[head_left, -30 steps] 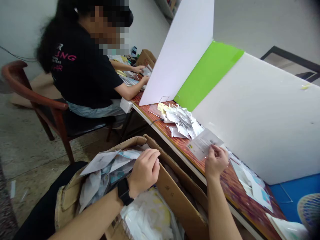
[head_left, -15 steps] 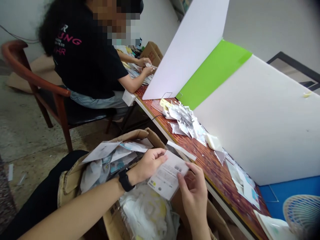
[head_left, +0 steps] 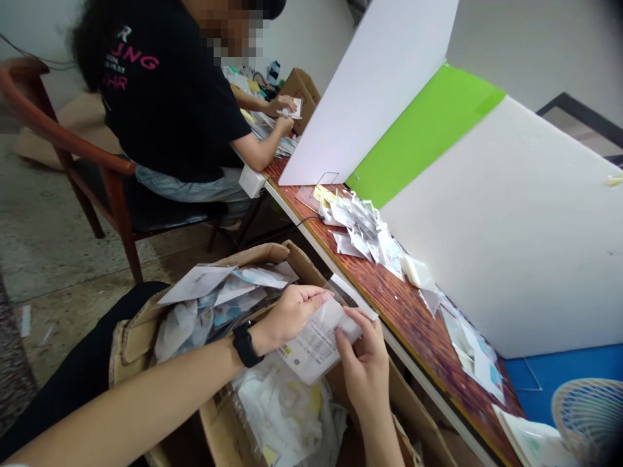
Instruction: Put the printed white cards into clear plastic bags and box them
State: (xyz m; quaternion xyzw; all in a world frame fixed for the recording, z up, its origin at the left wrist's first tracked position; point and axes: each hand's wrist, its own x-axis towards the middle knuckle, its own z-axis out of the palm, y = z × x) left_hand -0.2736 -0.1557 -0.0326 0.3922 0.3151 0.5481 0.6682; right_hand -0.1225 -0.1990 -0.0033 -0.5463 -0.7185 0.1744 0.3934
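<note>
- Packet [head_left: 311, 347], held over the table [head_left: 351, 272] by the right hand [head_left: 365, 353] alone a second ago, is now in both hands above the cardboard box [head_left: 125, 350].
- Left hand [head_left: 292, 316] pinches its upper edge; the right grips the side, thumb against the printed face. The change likely means steadier control for the handling under way.
- Small print and a yellow mark cover the packet, too blurred to read.
- Pink letters "UNG" and "HR" show on a co-worker's black shirt [head_left: 168, 104].
</note>
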